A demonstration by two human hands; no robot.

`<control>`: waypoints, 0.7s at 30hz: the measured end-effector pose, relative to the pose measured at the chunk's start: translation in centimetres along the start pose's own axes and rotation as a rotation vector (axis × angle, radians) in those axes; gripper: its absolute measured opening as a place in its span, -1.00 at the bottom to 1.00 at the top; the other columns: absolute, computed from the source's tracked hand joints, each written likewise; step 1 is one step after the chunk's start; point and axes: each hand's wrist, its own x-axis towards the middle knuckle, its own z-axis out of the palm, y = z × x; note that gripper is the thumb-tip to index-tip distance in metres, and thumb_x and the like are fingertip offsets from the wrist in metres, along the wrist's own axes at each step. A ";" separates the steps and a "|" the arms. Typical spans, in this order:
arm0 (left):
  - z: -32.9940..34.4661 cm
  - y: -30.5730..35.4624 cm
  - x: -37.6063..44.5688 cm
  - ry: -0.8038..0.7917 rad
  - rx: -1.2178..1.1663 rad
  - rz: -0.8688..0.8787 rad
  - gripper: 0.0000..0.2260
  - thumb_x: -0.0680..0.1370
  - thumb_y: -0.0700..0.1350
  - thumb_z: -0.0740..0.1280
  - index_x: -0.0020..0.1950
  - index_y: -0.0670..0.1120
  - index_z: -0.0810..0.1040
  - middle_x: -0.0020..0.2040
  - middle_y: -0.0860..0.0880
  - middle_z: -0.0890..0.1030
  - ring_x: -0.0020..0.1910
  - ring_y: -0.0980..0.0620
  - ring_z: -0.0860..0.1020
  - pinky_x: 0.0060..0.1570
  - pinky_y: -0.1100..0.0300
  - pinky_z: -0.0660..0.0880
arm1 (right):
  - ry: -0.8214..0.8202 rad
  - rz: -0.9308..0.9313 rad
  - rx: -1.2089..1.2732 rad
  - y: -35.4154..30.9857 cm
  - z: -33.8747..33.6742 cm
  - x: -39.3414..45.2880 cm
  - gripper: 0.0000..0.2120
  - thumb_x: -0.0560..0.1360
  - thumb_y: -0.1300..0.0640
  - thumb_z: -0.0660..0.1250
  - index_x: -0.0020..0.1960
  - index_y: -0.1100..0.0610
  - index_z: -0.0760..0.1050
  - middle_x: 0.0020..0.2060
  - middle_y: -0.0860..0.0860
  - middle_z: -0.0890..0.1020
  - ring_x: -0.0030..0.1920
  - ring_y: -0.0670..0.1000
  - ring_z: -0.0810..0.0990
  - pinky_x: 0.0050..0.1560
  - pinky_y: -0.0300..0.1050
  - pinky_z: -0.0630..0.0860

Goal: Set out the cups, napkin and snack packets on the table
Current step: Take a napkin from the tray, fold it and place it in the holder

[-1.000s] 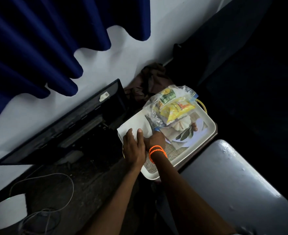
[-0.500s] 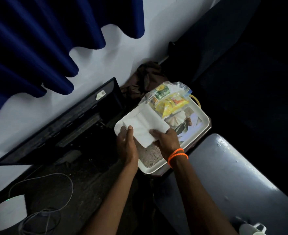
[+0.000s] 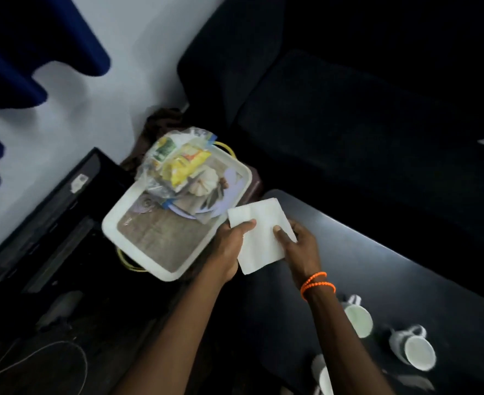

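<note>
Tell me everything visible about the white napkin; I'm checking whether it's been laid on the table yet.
The napkin is a plain white, soft paper-looking square, folded, with a faint crease down it. Both hands hold it: the left hand pinches its left edge, the right hand its right side. It is tilted and seems held over the dark table edge, beside the tray, not yet laid flat.

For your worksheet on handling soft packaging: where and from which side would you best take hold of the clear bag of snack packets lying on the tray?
Probably pinch the clear bag of snack packets at its loose plastic along the near edge, coming from the open middle of the tray, where nothing blocks the way. The plastic looks crumpled and slack there, so it should bunch easily between fingers, while the far side lies against the tray's rim.
</note>
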 end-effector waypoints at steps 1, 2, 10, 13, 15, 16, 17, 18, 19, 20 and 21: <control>1.9 -0.5 -0.6 -0.093 0.030 -0.035 -0.64 0.43 0.08 0.50 0.18 -0.03 0.68 0.07 -0.10 0.76 0.06 -0.15 0.74 0.09 -0.12 0.66 | 0.007 0.014 0.000 0.4 -2.0 -0.4 -0.85 0.56 0.13 0.39 0.11 0.13 0.61 0.00 0.09 0.72 0.01 0.16 0.70 0.03 0.18 0.66; 3.7 -1.0 -1.1 -0.170 0.043 -0.071 -0.59 0.44 0.14 0.49 0.21 -0.03 0.67 0.10 -0.12 0.75 0.10 -0.17 0.72 0.16 -0.13 0.64 | 0.022 0.029 -0.005 0.7 -4.1 -0.9 -0.84 0.56 0.15 0.38 0.12 0.14 0.61 0.00 0.10 0.72 0.00 0.17 0.71 0.03 0.20 0.67; 17.9 -8.4 -6.6 -0.410 0.267 -0.208 -0.67 0.59 -0.03 0.42 0.32 -0.13 0.60 0.13 -0.11 0.75 0.14 -0.16 0.70 0.17 -0.18 0.64 | 0.420 0.111 -0.027 5.7 -21.1 -7.4 -0.88 0.52 0.22 0.40 0.06 0.17 0.61 -0.08 0.11 0.70 -0.08 0.15 0.67 -0.11 0.05 0.64; 22.9 -12.5 -9.6 -0.402 0.463 -0.184 -0.71 0.58 -0.17 0.42 0.30 -0.14 0.58 0.11 -0.10 0.74 0.01 -0.08 0.71 -0.18 0.09 0.65 | 0.564 0.109 -0.078 7.7 -25.9 -11.1 -0.81 0.45 0.25 0.45 0.03 0.04 0.62 -0.11 -0.03 0.71 -0.13 -0.01 0.66 -0.17 -0.16 0.57; 26.1 -15.4 -11.9 -0.407 0.590 -0.111 -0.68 0.55 -0.18 0.42 0.31 -0.11 0.56 0.15 -0.08 0.71 0.04 -0.05 0.69 -0.10 0.12 0.63 | 0.699 0.114 -0.100 9.2 -28.4 -13.8 -0.76 0.42 0.28 0.44 0.00 0.00 0.64 -0.13 -0.06 0.71 -0.15 -0.09 0.66 -0.16 -0.28 0.52; 27.6 -16.8 -13.1 -0.409 0.650 -0.069 -0.66 0.54 -0.19 0.42 0.32 -0.10 0.55 0.16 -0.07 0.70 0.08 -0.06 0.68 0.00 0.09 0.64 | 0.766 0.123 -0.117 10.1 -29.5 -15.0 -0.74 0.41 0.30 0.44 0.03 0.03 0.66 -0.11 -0.05 0.71 -0.15 -0.08 0.65 -0.15 -0.32 0.49; 29.0 -18.1 -14.3 -0.410 0.698 -0.035 -0.64 0.53 -0.19 0.42 0.32 -0.10 0.55 0.17 -0.08 0.70 0.11 -0.08 0.67 0.10 0.04 0.63 | 0.833 0.136 -0.141 10.9 -30.7 -16.1 -0.72 0.41 0.32 0.44 0.06 0.07 0.68 -0.10 -0.03 0.68 -0.14 -0.04 0.63 -0.12 -0.32 0.45; 30.3 -19.3 -15.3 -0.413 0.732 -0.007 -0.64 0.52 -0.20 0.41 0.31 -0.11 0.57 0.17 -0.09 0.71 0.13 -0.11 0.67 0.15 -0.01 0.62 | 0.897 0.153 -0.164 11.6 -31.8 -17.2 -0.70 0.40 0.32 0.44 0.09 0.09 0.68 -0.08 -0.02 0.66 -0.11 -0.01 0.61 -0.08 -0.31 0.41; 31.4 -20.5 -16.3 -0.424 0.753 0.015 -0.66 0.51 -0.20 0.40 0.28 -0.12 0.60 0.15 -0.10 0.71 0.14 -0.12 0.67 0.16 -0.01 0.61 | 0.960 0.163 -0.177 12.2 -32.9 -18.3 -0.68 0.40 0.33 0.44 0.11 0.11 0.69 -0.07 0.00 0.64 -0.08 0.00 0.59 -0.02 -0.29 0.40; 32.6 -21.6 -17.2 -0.444 0.766 0.028 -0.69 0.50 -0.21 0.38 0.25 -0.13 0.62 0.12 -0.10 0.72 0.13 -0.13 0.67 0.15 0.01 0.61 | 1.018 0.164 -0.179 12.8 -33.9 -19.3 -0.67 0.40 0.35 0.44 0.12 0.13 0.69 -0.05 0.04 0.64 -0.05 0.01 0.59 0.03 -0.25 0.41; 33.6 -22.6 -18.1 -0.471 0.777 0.031 -0.71 0.50 -0.22 0.36 0.22 -0.14 0.64 0.09 -0.10 0.73 0.11 -0.13 0.67 0.13 0.02 0.61 | 1.068 0.166 -0.181 13.3 -35.0 -20.2 -0.67 0.39 0.37 0.44 0.13 0.15 0.69 -0.02 0.08 0.65 -0.04 0.01 0.58 0.05 -0.22 0.41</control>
